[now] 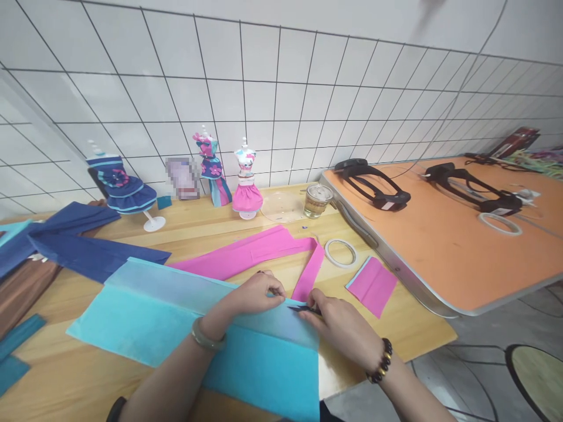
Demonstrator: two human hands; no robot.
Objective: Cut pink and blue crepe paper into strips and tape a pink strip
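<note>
A wide piece of turquoise fabric (272, 360) lies folded along its far side, spread across the wooden table and hanging toward me. My left hand (257, 291) is closed in a pinch at the fabric's far edge. Small dark scissors (303, 308) are in my right hand (336, 319), its fingers wrapped round them. Their pointed blades aim left, over the fabric's folded strip and close to my left fingertips. Whether the blades touch the fabric, I cannot tell. Behind both hands runs a long pink fabric strip (246, 253), bent downward at its right end.
Three small dress forms, including one in a pink skirt (247, 196), stand along the tiled wall. A glass (318, 201) and a tape roll (341, 253) sit at right, near a pink fabric piece (373, 285). Navy fabric (97, 252) lies left. Black headsets (378, 184) rest on the orange table (440, 258).
</note>
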